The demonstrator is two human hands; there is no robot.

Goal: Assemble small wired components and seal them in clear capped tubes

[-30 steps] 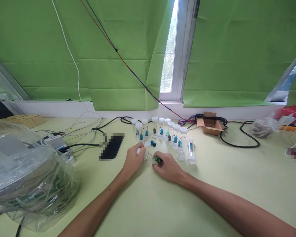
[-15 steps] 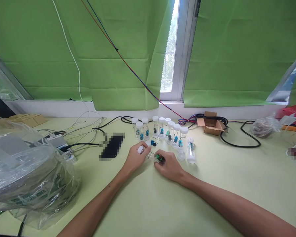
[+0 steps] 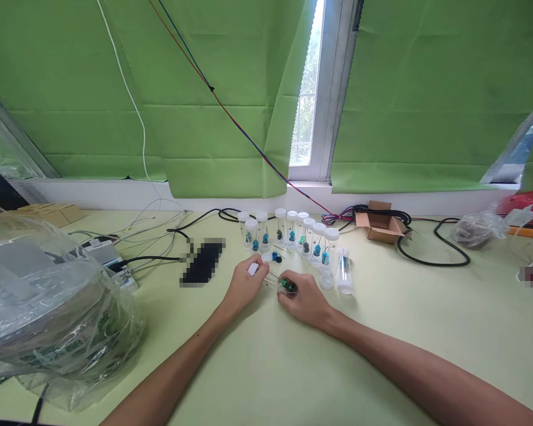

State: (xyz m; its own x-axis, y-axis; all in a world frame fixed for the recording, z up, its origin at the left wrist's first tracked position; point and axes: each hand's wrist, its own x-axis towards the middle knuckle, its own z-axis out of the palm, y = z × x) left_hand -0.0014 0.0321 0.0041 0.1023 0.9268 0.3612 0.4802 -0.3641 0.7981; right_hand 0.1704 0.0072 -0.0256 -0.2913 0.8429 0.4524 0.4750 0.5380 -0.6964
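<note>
My left hand (image 3: 244, 284) is closed in a pinch on a white cap (image 3: 253, 269). Held low over the table in my right hand (image 3: 306, 300) is a clear tube (image 3: 273, 280), lying sideways. Inside its right end sits a small green and dark part (image 3: 288, 285) with thin wire leads pointing left. Whether cap and tube touch is hard to see. Just beyond my fingers lies a loose blue and black part (image 3: 276, 257) with leads, beside a white cap (image 3: 267, 258). Several capped clear tubes (image 3: 292, 228) stand behind, holding similar blue, green or dark parts.
Right of the standing tubes is another clear tube (image 3: 344, 272). An open cardboard box (image 3: 382, 228) sits among black cables at the back right. On the left are a blurred-out dark object (image 3: 203, 263), grey adapters (image 3: 104, 254) and a large plastic-wrapped reel (image 3: 62, 319).
Both hands keep nearly the same place and hold. My left fingers have shifted very slightly, showing more of the loose white cap behind them.
</note>
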